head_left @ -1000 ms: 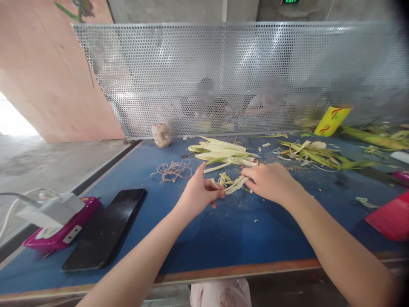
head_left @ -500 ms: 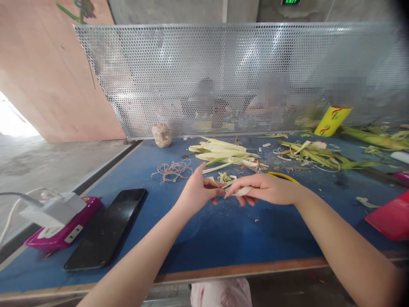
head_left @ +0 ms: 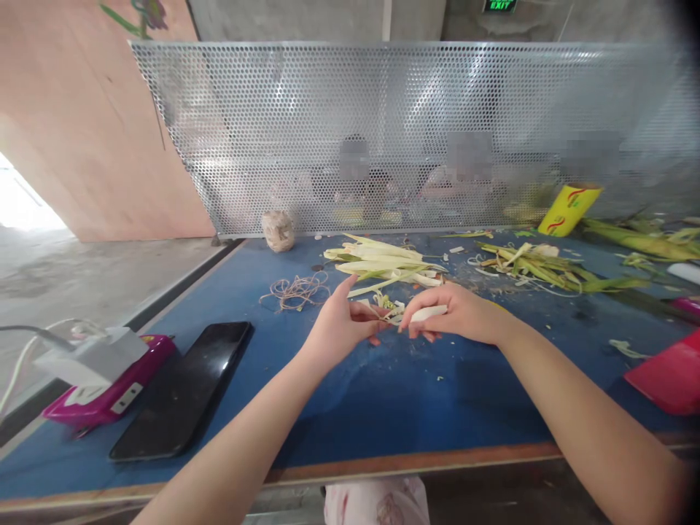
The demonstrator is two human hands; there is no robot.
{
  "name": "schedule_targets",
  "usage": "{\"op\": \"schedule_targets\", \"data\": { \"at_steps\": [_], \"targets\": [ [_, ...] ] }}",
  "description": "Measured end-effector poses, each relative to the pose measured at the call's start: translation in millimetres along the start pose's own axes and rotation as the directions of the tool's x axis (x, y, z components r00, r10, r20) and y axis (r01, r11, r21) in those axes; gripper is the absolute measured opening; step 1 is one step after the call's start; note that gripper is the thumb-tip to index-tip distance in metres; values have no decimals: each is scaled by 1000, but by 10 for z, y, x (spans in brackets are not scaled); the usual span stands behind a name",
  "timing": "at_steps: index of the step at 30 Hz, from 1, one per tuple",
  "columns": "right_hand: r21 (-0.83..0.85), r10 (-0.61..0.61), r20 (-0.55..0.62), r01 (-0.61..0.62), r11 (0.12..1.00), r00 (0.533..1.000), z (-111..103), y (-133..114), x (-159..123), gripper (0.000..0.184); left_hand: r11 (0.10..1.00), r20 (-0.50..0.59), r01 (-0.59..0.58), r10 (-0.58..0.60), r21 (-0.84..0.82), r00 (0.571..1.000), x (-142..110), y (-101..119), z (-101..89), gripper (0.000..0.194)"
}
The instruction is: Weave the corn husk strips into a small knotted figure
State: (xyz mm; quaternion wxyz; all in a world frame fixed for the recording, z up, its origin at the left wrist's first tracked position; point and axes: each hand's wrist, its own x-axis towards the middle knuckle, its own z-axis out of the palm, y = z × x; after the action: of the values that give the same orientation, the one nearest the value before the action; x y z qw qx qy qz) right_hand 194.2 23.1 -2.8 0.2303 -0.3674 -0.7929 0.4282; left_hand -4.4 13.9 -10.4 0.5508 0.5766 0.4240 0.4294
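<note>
My left hand (head_left: pixel 347 317) is closed in a pinch, thumb raised, on a thin pale corn husk strip (head_left: pixel 394 316). Just right of it, my right hand (head_left: pixel 462 312) has its fingers curled around a folded, whitish piece of husk (head_left: pixel 429 313), and its fingertips come close to the strip's end. Small curled husk bits (head_left: pixel 383 300) show behind the fingers. Beyond both hands lies a pile of pale green corn husks (head_left: pixel 383 257). A tangle of thin brown string (head_left: pixel 294 292) rests left of that pile.
On the left are a black phone (head_left: pixel 183 390) and a purple power strip (head_left: pixel 125 394) with a white charger. More husks (head_left: pixel 539 264), a yellow roll (head_left: pixel 569 210) and a red object (head_left: pixel 670 372) are rightward. A perforated metal screen (head_left: pixel 350 131) stands behind, people beyond it.
My right hand has drawn slightly back to the right, widening the space between the hands. The whitish folded piece in it shows more plainly. My left hand has hardly moved.
</note>
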Motion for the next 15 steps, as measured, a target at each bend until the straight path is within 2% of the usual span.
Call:
{"op": "schedule_targets", "data": {
  "at_steps": [4, 6, 11, 15],
  "targets": [
    [-157, -167, -142, 145, 977, 976, 19, 16, 62, 12, 1000, 6, -15, 15, -22, 1000, -1, -8, 6, 93],
    [-197, -212, -192, 174, 965, 958, 40, 36, 92, 14, 1000, 15, -13, 13, -26, 1000, -11, -5, 12, 93],
    [-171, -180, -298, 133, 976, 937, 137, 95, 160, 20, 1000, 51, -12, 13, -24, 999, -34, -8, 26, 93],
    [-131, -145, -351, 105, 986, 925, 218, 95, 198, 16, 1000, 58, -8, 9, -17, 998, -37, -28, 40, 98]
  ]
}}
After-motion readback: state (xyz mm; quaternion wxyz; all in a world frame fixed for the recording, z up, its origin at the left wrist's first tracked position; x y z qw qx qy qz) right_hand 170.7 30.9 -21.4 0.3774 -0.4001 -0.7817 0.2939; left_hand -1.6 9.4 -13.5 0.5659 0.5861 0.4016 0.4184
